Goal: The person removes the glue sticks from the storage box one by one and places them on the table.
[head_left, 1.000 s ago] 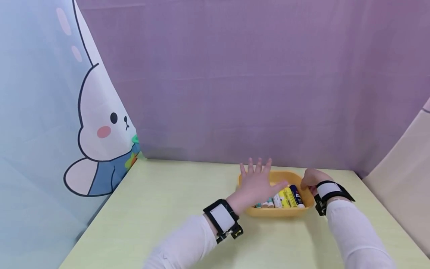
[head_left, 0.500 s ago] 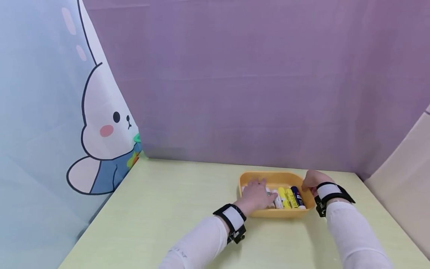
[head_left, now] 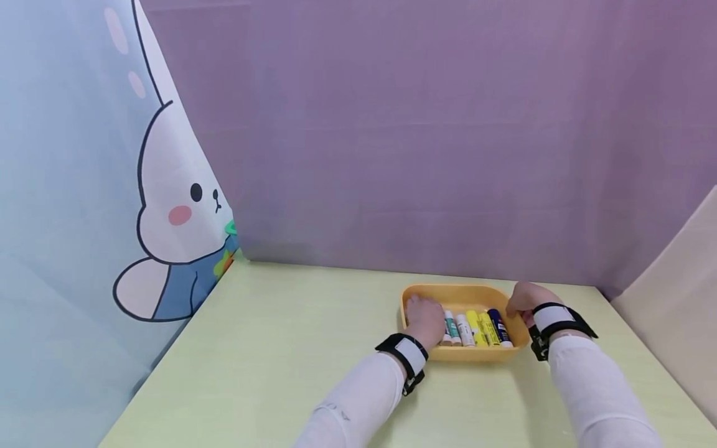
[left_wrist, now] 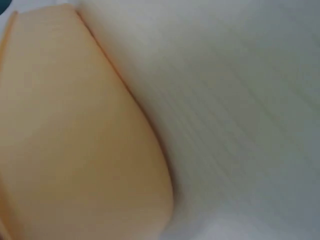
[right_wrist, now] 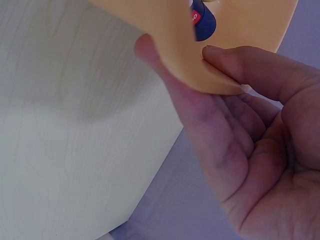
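An orange-yellow plastic basket (head_left: 473, 354) stands on the table and holds a row of capped tubes that look like glue sticks. Among them are a teal-and-white tube (head_left: 452, 328), a white tube (head_left: 465, 330), a yellow tube (head_left: 477, 328) and a dark blue tube (head_left: 500, 328). My left hand (head_left: 424, 318) reaches down into the basket's left end; its fingertips and anything under them are hidden. At the other end my right hand (head_left: 528, 298) pinches the basket's rim, with the thumb inside the wall and a finger outside, as the right wrist view shows.
The pale wooden table (head_left: 291, 336) extends to the left and in front of the basket. Behind it hangs a purple cloth (head_left: 392, 155). A blue curtain with a printed rabbit (head_left: 179, 199) borders the left side, and a whitish cloth (head_left: 672, 311) the right.
My left hand has come down from above the basket, fingers spread at first, into its left end, and its fingers have bent. The right hand has stayed at the rim.
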